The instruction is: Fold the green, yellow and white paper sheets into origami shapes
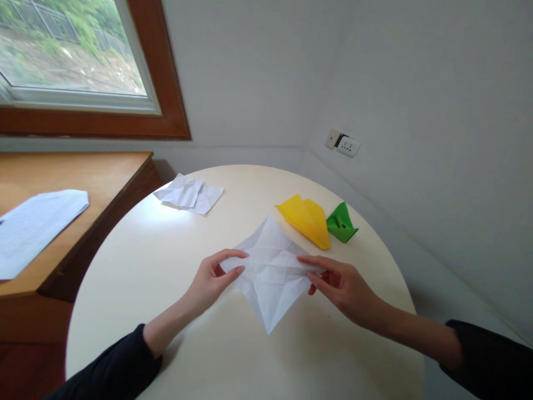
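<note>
A creased white sheet of paper (pixel 270 278) is spread out between my two hands, turned so that one corner points toward me and the opposite one away. My left hand (pixel 216 275) grips its left corner, with thumb and index finger on the upper face. On the other side, my right hand (pixel 337 280) has the right corner between its fingers, some of them underneath. Fold lines cross in the middle of the sheet. Just beyond it lie a folded yellow paper piece (pixel 307 219) and a smaller green folded paper (pixel 342 223).
The round cream table (pixel 133 289) carries more crumpled white paper (pixel 189 193) at its far left. A wooden desk (pixel 112 172) stands to the left with a pale blue-white item (pixel 37 230) on it. A wall socket (pixel 348 146) is behind, near a wood-framed window (pixel 172 83).
</note>
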{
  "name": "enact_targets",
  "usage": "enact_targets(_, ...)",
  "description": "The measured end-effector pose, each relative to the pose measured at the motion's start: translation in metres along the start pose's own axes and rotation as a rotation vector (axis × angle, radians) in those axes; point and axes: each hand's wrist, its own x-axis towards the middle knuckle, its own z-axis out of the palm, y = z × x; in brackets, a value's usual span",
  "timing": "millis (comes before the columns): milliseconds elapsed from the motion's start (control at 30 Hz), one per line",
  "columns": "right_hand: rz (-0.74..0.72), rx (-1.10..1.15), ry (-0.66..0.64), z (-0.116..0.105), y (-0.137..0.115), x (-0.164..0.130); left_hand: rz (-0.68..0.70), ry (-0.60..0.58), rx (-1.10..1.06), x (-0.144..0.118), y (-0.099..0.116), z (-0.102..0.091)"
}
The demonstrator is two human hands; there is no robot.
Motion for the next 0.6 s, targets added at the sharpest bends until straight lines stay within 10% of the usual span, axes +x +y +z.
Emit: enact_targets(600, -0.024, 0.013, 0.033, -0.0002, -0.0066, -0.0061, -0.126, -0.028, -0.278, -0.0009, -0.007, 0.0006)
